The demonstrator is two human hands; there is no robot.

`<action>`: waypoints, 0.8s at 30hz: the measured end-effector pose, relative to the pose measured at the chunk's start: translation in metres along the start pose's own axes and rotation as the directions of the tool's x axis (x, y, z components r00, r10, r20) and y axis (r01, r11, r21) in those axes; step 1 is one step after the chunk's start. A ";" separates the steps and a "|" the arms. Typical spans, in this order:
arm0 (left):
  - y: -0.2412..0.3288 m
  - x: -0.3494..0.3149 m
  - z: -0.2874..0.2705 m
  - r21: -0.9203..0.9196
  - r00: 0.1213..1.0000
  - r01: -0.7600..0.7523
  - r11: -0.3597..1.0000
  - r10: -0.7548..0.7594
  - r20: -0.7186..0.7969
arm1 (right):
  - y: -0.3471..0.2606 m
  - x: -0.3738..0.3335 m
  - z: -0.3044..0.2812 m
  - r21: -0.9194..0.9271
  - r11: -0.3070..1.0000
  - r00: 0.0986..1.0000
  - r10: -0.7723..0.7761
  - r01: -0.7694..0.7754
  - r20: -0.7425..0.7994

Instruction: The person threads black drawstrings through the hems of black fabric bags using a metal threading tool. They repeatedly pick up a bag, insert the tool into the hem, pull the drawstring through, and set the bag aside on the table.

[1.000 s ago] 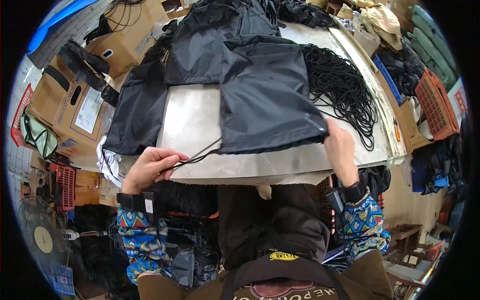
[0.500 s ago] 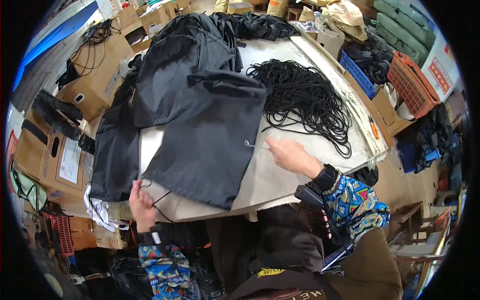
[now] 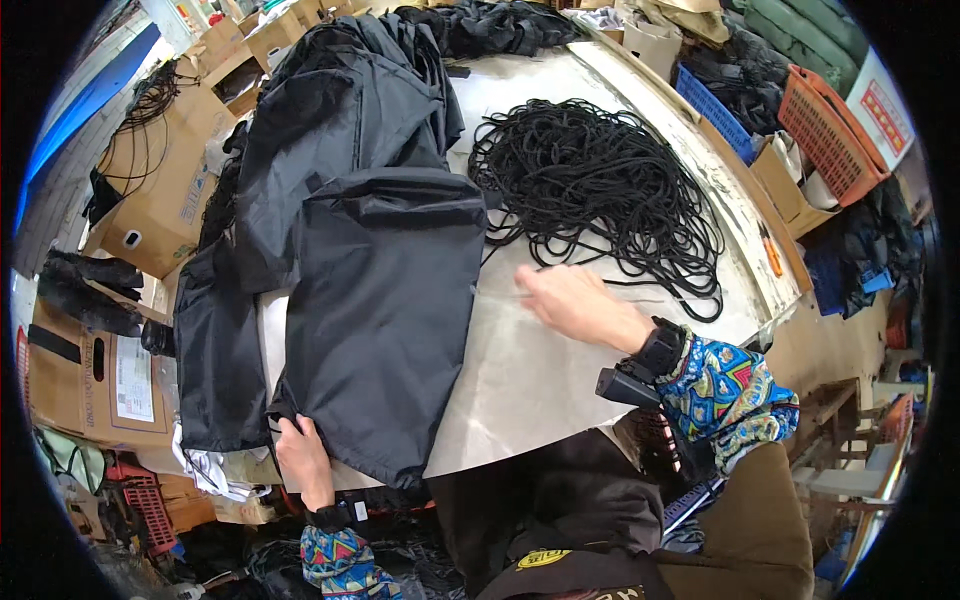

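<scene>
A flat black fabric bag point(image 3: 385, 320) lies on the pale tabletop point(image 3: 530, 400), its lower edge at the table's near side. My left hand point(image 3: 303, 462) is closed on the bag's near left corner, gripping the cloth there. Right of the bag, over the bare tabletop, my right hand point(image 3: 580, 308) has its fingers pressed together around a thin metal rod point(image 3: 498, 294), smeared by motion. The rod points toward the bag's right edge; whether its tip touches the cloth cannot be made out. Beyond this hand is a loose heap of black cord point(image 3: 600, 190).
More black fabric point(image 3: 330, 130) is piled behind and left of the bag. An orange-handled cutter point(image 3: 770, 250) lies at the table's right edge. Cardboard boxes point(image 3: 130, 380) stand on the left; a blue crate point(image 3: 715, 115) and an orange basket point(image 3: 830, 135) stand on the right.
The bag has shifted left and nearer in view. My left hand has moved onto its corner, and the dark cord end beside it no longer shows. The rod's curled tip is off the bag's face.
</scene>
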State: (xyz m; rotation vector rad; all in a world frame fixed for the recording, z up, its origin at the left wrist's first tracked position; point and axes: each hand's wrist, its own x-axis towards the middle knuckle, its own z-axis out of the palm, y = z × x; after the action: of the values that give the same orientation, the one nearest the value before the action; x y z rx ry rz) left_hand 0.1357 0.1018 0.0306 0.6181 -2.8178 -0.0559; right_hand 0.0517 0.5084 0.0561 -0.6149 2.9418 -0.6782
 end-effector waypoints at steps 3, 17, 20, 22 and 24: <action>-0.001 -0.003 0.011 0.016 0.991 -0.071 0.997 0.073 -0.111 | 0.002 0.017 -0.007 -0.017 1.000 0.978 0.015 -0.019 -0.209; -0.004 -0.004 0.016 0.077 0.975 -0.175 0.982 0.183 -0.122 | 0.070 -0.100 -0.104 -0.072 0.946 0.920 0.287 -0.315 -0.266; 0.009 -0.004 0.010 0.058 0.974 -0.179 0.982 0.185 -0.127 | 0.053 -0.121 -0.084 0.170 0.976 0.983 0.154 -0.135 -0.105; 0.006 -0.006 0.014 -0.001 0.978 -0.161 0.987 0.160 -0.135 | -0.028 -0.128 -0.053 0.306 0.938 0.968 -0.211 0.163 0.133; 0.022 -0.005 0.019 0.006 0.985 -0.069 0.998 0.069 -0.159 | -0.087 -0.144 -0.029 0.500 0.854 0.819 -0.386 0.143 0.425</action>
State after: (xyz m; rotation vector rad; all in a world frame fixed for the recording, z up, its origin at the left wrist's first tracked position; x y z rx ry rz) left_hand 0.1260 0.1239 0.0127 0.5010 -2.6821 0.0063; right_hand 0.2115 0.5057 0.1154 -0.9907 2.1188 -0.9954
